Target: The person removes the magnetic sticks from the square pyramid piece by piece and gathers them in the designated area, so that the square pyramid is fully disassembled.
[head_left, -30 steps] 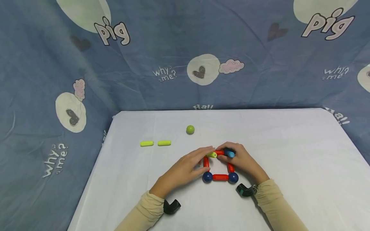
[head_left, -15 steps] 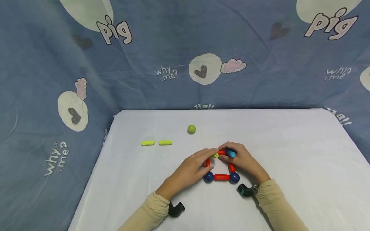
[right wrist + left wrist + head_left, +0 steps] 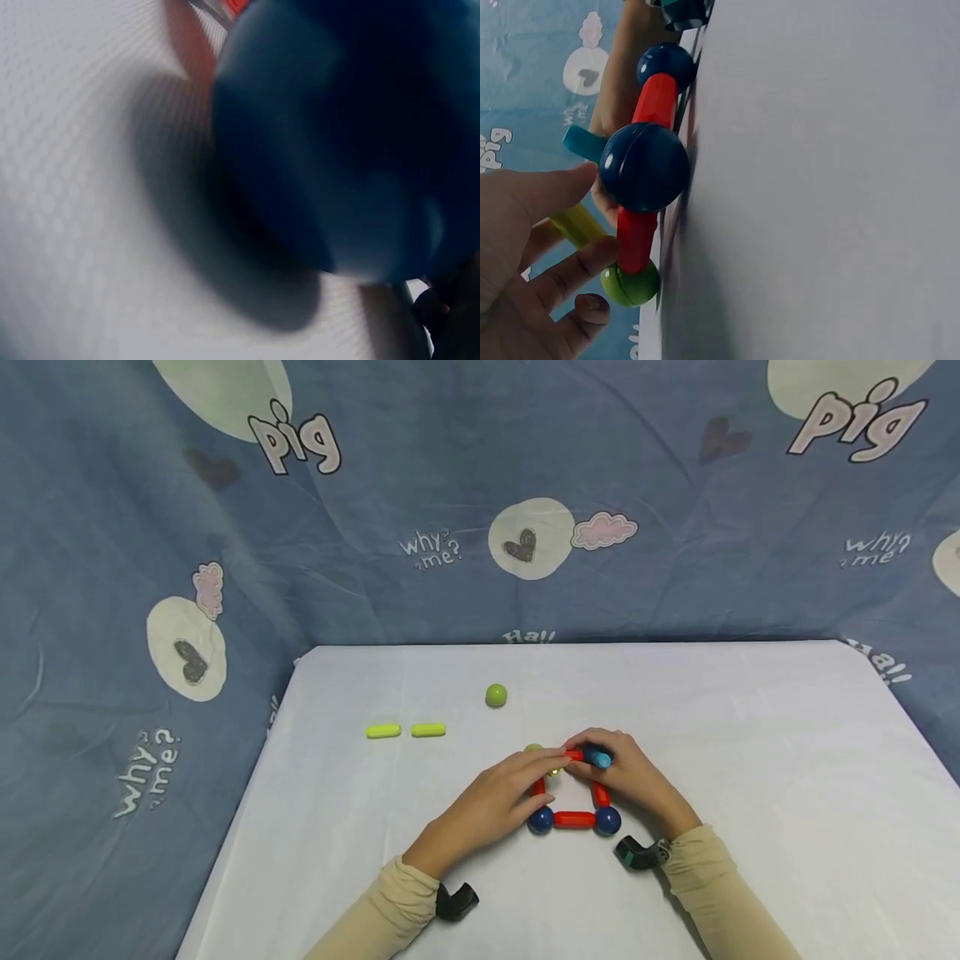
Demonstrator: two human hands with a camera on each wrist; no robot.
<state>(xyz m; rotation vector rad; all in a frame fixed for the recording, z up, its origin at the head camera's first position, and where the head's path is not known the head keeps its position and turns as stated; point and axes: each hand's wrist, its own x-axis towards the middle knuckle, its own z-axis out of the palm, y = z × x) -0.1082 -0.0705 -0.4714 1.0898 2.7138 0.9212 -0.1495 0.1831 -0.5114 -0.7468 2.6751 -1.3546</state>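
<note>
Red rods point(image 3: 574, 820) on white table point(image 3: 750, 735); printed blue cloth point(image 3: 420, 460) behind.

Blue cloth point(image 3: 360, 602) beyond both hands point(image 3: 487, 802) point(image 3: 637, 777), "pig" point(image 3: 287, 443) twice high up, "why me?" point(image 3: 430, 550) straight beyond and to either side, "Ha!!" point(image 3: 528, 637) lower, just above the table point(image 3: 787, 727)

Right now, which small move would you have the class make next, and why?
Probably press the yellow rod gently onto the corner green ball with the left hand. Its fingers are already at that rod, a finger hides whether rod and ball join, and the right hand grips the far red rod, which should steady the frame.
</note>
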